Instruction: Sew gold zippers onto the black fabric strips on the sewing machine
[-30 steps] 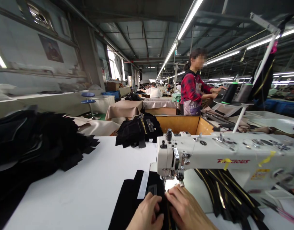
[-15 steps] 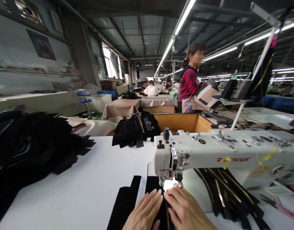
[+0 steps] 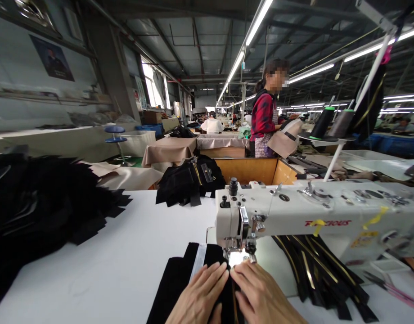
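My left hand (image 3: 200,294) and my right hand (image 3: 264,294) press on a black velvety fabric piece (image 3: 180,288) with a white strip (image 3: 199,262) along it. Their fingertips meet close to the presser foot (image 3: 237,257) of a white sewing machine (image 3: 294,216). A gold-edged zipper line (image 3: 234,306) runs between my hands. The fabric lies under both hands and reaches the lit needle area. Much of the fabric is hidden by my hands.
A heap of black fabric pieces (image 3: 48,198) lies on the white table (image 3: 92,252) to the left. Black zipper strips (image 3: 318,274) lie right of the machine, beside thread cones (image 3: 331,123). A co-worker (image 3: 264,121) stands beyond, holding a beige panel (image 3: 284,139).
My view has drifted slightly left and up. My hands stay on the fabric near the needle. The co-worker has lifted a beige panel and turned away from the far table.
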Demonstrator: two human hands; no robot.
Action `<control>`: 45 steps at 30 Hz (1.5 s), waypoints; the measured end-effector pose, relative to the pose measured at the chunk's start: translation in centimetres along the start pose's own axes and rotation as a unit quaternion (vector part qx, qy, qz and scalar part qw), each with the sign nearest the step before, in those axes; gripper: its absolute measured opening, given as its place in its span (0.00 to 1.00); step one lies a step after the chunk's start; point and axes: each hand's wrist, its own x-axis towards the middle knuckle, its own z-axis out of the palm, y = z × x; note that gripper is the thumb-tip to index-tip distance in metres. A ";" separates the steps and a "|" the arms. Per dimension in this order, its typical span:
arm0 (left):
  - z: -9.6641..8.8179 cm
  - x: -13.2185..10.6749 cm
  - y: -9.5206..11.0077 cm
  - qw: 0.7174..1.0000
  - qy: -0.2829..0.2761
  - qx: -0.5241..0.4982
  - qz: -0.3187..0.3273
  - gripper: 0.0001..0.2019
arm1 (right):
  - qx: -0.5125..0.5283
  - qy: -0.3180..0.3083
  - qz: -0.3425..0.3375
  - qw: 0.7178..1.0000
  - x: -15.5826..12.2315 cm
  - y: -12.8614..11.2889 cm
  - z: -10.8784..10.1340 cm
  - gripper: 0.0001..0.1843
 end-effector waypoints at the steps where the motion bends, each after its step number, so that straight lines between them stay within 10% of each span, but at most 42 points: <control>1: -0.1 0.0 0.0 1.000 0.000 -0.006 -0.001 0.33 | 0.003 0.000 0.000 1.000 0.0 0.0 0.0 0.18; 18: 1.6 -0.5 -0.6 0.999 0.014 -0.038 0.016 0.39 | 0.013 0.002 -0.002 1.000 -0.2 0.2 0.5 0.21; 45: -1.4 1.6 -0.6 0.998 -0.039 -0.043 0.012 0.32 | -0.058 0.015 0.008 0.998 0.1 0.9 0.8 0.22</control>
